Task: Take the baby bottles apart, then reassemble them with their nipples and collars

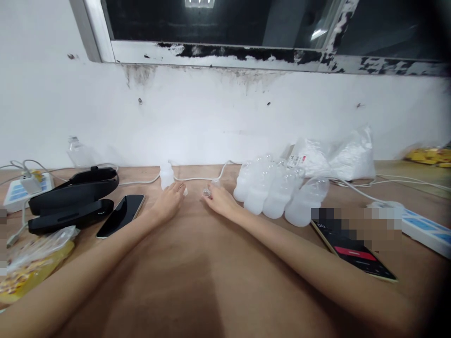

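Whitish, cloudy btl [166, 174] upright by L hand [170, 200], fingers' grip unclear; R hand [219, 199] pinching clear pc [206, 192].

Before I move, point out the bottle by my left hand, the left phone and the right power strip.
Bottle [167, 176]: head view, middle of its body.
Left phone [121, 215]: head view, middle of the dark screen.
Right power strip [427, 229]: head view, top face.

Brown, wood-look tabletop [176, 267], smooth
Glossy dark phone screen [121, 216] here, cloudy plastic bottles [275, 195] there, matt black headset [75, 190]!
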A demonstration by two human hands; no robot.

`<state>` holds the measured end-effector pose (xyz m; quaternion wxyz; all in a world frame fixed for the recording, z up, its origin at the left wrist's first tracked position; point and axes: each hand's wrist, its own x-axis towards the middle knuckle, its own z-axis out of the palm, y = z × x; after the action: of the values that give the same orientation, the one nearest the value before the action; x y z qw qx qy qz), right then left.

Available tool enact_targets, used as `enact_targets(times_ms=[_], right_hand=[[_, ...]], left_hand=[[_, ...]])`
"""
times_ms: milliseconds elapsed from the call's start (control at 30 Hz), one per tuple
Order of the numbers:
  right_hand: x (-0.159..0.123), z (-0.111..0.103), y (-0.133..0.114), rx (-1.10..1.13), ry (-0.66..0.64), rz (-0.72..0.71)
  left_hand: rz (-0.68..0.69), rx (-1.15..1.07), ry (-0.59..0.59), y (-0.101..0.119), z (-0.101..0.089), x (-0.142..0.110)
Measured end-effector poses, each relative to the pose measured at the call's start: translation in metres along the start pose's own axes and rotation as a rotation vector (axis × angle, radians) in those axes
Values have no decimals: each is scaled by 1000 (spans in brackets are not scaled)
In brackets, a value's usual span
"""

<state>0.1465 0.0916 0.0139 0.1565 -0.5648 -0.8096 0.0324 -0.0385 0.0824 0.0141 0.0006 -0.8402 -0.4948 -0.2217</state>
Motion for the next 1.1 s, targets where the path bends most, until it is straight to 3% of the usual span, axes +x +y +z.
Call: enact_targets(times_ms=[200, 433, 700, 867, 1100], right_hand=[[20, 14, 2, -32, -16, 79], [21, 20, 9, 10, 25, 60], [-24, 2, 6, 102, 115, -119], [-56, -1, 6, 168, 106, -202], [-62, 9, 8, 213, 124, -270]], left_hand=[[16, 128, -47, -12, 21, 14], [-34, 93, -61, -4, 14, 7], [-164, -151, 66, 9, 7, -13], [-227, -294, 53, 18, 12, -36], [-209, -443, 26, 13, 23, -42]])
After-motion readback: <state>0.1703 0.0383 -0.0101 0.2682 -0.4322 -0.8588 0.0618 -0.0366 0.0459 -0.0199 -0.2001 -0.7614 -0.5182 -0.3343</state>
